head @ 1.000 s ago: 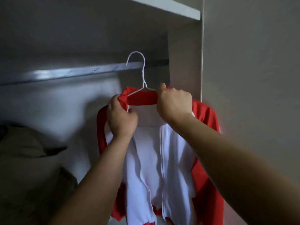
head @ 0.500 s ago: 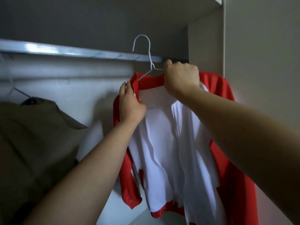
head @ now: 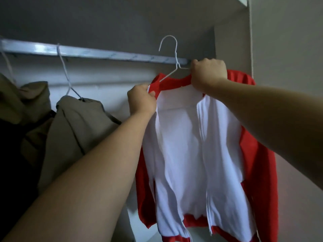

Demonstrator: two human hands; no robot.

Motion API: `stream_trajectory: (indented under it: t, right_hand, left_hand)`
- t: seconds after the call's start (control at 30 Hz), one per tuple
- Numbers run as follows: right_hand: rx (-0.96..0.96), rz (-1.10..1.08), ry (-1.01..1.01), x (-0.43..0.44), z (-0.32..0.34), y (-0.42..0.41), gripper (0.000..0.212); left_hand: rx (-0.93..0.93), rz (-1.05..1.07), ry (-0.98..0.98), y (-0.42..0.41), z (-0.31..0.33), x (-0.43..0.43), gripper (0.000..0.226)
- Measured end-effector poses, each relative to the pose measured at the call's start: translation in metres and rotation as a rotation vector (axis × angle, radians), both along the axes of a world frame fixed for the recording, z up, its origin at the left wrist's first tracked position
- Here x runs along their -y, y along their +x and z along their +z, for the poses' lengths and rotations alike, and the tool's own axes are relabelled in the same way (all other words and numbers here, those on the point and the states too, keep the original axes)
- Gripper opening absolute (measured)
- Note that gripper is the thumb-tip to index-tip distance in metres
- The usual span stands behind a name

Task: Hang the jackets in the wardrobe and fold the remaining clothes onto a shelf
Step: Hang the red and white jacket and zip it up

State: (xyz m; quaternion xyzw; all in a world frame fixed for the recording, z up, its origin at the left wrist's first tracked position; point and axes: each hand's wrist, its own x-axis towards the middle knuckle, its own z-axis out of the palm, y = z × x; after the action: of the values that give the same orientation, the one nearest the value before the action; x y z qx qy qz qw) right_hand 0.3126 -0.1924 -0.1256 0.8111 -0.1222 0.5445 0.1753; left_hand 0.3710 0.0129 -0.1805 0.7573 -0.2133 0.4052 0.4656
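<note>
Pinching the red collar edge with the left grip [head: 141, 98]; clenching collar and hanger shoulder together with the right grip [head: 208, 74]. Red-and-white jacket [head: 183, 145] held up right of centre, draped on a white wire hanger [head: 172, 55], hook raised just above the rail [head: 97, 53], seemingly not yet caught on it.

Risks: hook missing the rail and the lot dropping on release; near shoulder sliding off the thin wire on an early release of the pinch.

Count: one red-and-white jacket, two khaki jackets [head: 75, 128] hanging at the frame's left, three wire hangers, one rail.
</note>
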Motion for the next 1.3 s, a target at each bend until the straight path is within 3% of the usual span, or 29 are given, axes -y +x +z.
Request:
stream_trajectory:
  t: [0.13, 0.27, 0.73, 0.93, 1.13, 1.3]
  right_hand:
    - [-0.010, 0.016, -0.049, -0.013, -0.001, 0.006, 0.028]
    - [-0.028, 0.017, -0.026, -0.028, 0.002, 0.016, 0.029]
    - [-0.067, 0.011, 0.072, -0.045, 0.007, 0.039, 0.033]
    - [-0.092, 0.014, 0.061, -0.060, 0.012, 0.052, 0.030]
    - [-0.158, 0.040, 0.102, -0.062, -0.018, 0.069, 0.022]
    - [-0.101, 0.152, 0.216, -0.055, -0.035, 0.079, 0.026]
  left_hand:
    - [-0.018, 0.028, 0.016, 0.009, -0.012, 0.010, 0.022]
    - [0.056, -0.010, 0.036, 0.015, -0.011, 0.013, 0.031]
    - [0.045, -0.025, -0.014, 0.027, 0.002, -0.004, 0.027]
    - [-0.080, -0.078, -0.061, 0.047, 0.003, -0.012, 0.026]
    - [-0.130, -0.056, 0.021, 0.057, -0.021, -0.017, 0.044]
    - [-0.063, -0.053, 0.118, 0.054, -0.033, -0.017, 0.041]
